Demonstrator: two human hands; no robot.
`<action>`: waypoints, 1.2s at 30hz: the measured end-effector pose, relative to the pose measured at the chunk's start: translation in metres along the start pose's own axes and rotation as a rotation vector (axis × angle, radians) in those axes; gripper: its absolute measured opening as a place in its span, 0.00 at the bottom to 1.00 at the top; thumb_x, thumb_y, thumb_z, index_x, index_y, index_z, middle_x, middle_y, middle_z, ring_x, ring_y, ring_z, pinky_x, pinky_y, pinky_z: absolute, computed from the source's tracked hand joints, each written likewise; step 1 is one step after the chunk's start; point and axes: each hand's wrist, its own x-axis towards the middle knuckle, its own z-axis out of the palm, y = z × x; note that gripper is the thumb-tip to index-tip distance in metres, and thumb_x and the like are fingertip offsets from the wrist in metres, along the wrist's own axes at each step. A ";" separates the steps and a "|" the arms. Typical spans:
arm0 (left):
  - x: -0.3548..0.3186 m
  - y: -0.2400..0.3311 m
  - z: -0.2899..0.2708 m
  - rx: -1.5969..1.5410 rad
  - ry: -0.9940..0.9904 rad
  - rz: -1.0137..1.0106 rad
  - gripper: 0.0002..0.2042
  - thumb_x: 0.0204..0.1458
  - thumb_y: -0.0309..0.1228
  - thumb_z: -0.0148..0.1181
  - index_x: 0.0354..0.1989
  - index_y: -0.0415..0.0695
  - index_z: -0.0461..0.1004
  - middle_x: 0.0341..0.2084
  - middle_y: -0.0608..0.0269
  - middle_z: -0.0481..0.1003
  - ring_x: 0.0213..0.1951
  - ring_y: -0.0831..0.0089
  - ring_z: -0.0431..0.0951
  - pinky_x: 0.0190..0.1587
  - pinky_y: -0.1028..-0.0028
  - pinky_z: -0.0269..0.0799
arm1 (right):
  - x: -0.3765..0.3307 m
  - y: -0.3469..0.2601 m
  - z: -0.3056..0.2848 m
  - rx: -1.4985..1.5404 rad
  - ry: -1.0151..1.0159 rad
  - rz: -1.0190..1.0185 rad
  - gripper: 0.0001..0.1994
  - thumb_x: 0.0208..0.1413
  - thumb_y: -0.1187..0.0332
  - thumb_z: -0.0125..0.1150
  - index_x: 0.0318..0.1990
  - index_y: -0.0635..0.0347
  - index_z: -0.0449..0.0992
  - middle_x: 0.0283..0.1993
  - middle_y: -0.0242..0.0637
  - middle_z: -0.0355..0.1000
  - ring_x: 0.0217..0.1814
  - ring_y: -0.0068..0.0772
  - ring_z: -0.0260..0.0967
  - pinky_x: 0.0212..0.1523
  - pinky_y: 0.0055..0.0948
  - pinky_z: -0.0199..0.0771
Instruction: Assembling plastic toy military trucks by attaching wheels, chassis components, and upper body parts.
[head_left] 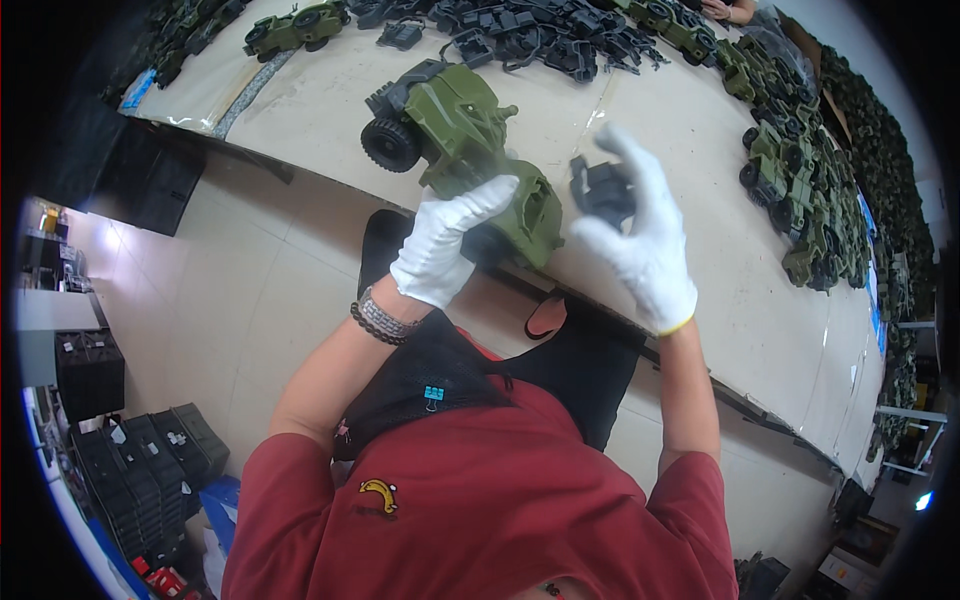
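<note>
A green toy jeep (520, 205) with black wheels is tilted over the table's near edge. My left hand (440, 240), in a white glove, is closed round its near end, with the thumb on the green body. To its right, a black plastic part (602, 192) shows between the thumb and fingers of my right hand (645, 240), also white-gloved. Those fingers are spread and slightly blurred. Whether they touch the black part cannot be made out.
A heap of black plastic parts (530, 35) covers the far middle of the table (740, 300). More green jeeps (800, 200) line the right side, and another jeep (295, 30) stands far left. Another person's hand (717, 9) shows at the far edge. Black crates (150, 460) stand on the floor at left.
</note>
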 end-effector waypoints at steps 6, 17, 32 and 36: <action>-0.008 0.003 0.019 0.088 0.012 0.040 0.28 0.57 0.23 0.63 0.67 0.44 0.63 0.54 0.62 0.73 0.55 0.70 0.74 0.60 0.68 0.72 | -0.017 0.012 0.012 -0.321 -0.033 -0.460 0.34 0.38 0.68 0.73 0.61 0.56 0.74 0.62 0.42 0.70 0.57 0.48 0.67 0.61 0.41 0.68; -0.014 0.008 0.026 0.068 0.049 0.062 0.26 0.52 0.21 0.68 0.60 0.43 0.68 0.50 0.65 0.76 0.51 0.75 0.76 0.55 0.73 0.73 | -0.024 0.019 0.018 -0.339 0.085 -0.553 0.36 0.39 0.63 0.75 0.60 0.61 0.74 0.63 0.42 0.71 0.56 0.48 0.67 0.59 0.40 0.68; -0.026 0.008 0.029 0.058 0.061 0.067 0.25 0.51 0.18 0.69 0.59 0.41 0.70 0.50 0.62 0.77 0.50 0.74 0.78 0.55 0.72 0.75 | -0.035 0.019 0.024 -0.284 0.129 -0.588 0.36 0.46 0.54 0.74 0.59 0.68 0.73 0.64 0.46 0.70 0.57 0.49 0.67 0.58 0.40 0.68; -0.028 0.010 0.026 0.163 0.027 0.053 0.26 0.57 0.20 0.61 0.65 0.43 0.65 0.55 0.62 0.73 0.56 0.70 0.75 0.60 0.67 0.72 | -0.034 0.020 0.023 -0.278 0.098 -0.592 0.35 0.46 0.55 0.74 0.59 0.69 0.73 0.65 0.46 0.70 0.57 0.49 0.66 0.58 0.40 0.68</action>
